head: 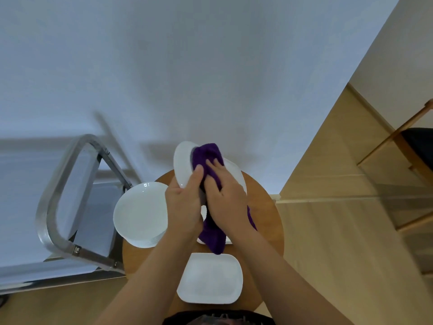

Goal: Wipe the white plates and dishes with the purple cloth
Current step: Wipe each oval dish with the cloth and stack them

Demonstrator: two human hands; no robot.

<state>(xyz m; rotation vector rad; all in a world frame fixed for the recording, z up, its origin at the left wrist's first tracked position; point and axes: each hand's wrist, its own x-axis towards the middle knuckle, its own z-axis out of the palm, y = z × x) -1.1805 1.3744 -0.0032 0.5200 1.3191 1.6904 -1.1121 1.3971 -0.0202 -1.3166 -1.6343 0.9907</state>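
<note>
My left hand grips a white plate by its lower edge and holds it tilted up on edge above the round wooden table. My right hand presses the purple cloth against the plate's face; the cloth's tail hangs down below my wrists. Another white plate lies flat behind my right hand, mostly hidden. A stack of round white plates sits at the table's left. A white rectangular dish lies at the near edge.
A metal-framed folding stand leans against the wall left of the table, touching its edge. A wooden chair with a dark seat stands at the far right on the wooden floor. White wall fills the view ahead.
</note>
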